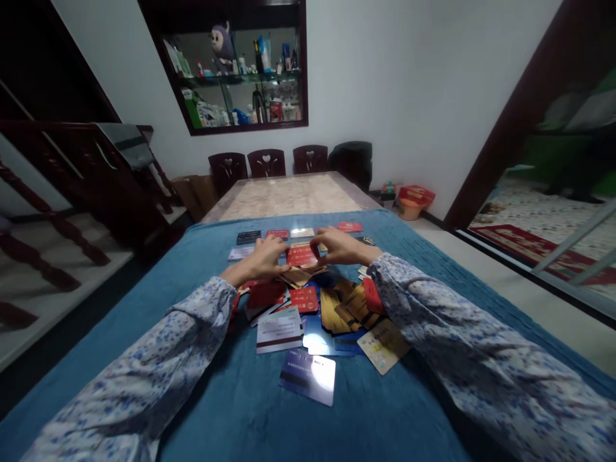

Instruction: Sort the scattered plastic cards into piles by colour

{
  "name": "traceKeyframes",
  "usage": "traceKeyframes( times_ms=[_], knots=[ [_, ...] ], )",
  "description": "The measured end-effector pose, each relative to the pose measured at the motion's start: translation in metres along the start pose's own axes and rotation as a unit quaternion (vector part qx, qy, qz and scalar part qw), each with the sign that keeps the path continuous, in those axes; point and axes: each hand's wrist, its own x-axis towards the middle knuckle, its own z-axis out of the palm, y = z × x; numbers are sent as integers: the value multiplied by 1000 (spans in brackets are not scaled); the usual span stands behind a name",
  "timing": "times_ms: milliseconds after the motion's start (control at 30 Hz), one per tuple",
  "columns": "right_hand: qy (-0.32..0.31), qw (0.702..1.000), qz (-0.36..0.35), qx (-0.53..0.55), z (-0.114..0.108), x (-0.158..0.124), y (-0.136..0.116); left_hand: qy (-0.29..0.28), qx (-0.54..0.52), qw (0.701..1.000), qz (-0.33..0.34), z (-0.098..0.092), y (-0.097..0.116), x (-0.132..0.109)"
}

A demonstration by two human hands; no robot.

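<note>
A red card [301,254] stands between my hands at the middle of the spread, probably with more cards beneath it. My left hand [264,256] curls its fingers and thumb at the card's left edge. On the opposite edge, my right hand [341,246] bends round in the same way. Just below lie loose brown-gold cards [297,276] and another red card [305,299]. Nearer me are a heap of gold cards [347,307], a white card with a dark stripe [279,332], a purple card [308,375] and a pale gold card [384,346].
A blue cloth [206,391] covers the near part of the table. Cards lie in a row beyond my hands, including a dark one [249,237] and a red one [350,226]. Farther off are the bare marble tabletop [289,192] and several chairs [266,163].
</note>
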Motion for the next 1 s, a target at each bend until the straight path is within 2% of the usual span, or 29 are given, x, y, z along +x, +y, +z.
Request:
traceKeyframes(
  times_ms=[367, 667, 1000],
  knots=[
    [6, 999, 31, -10, -10, -7, 35, 10, 4, 1000, 12, -1, 19, 45],
    [2, 999, 33, -25, -2, 0, 75, -12, 20, 1000, 8, 0, 31, 74],
    [1, 998, 47, -49, 8, 13, 115, -12, 1, 1000, 10, 8, 31, 111]
  ],
)
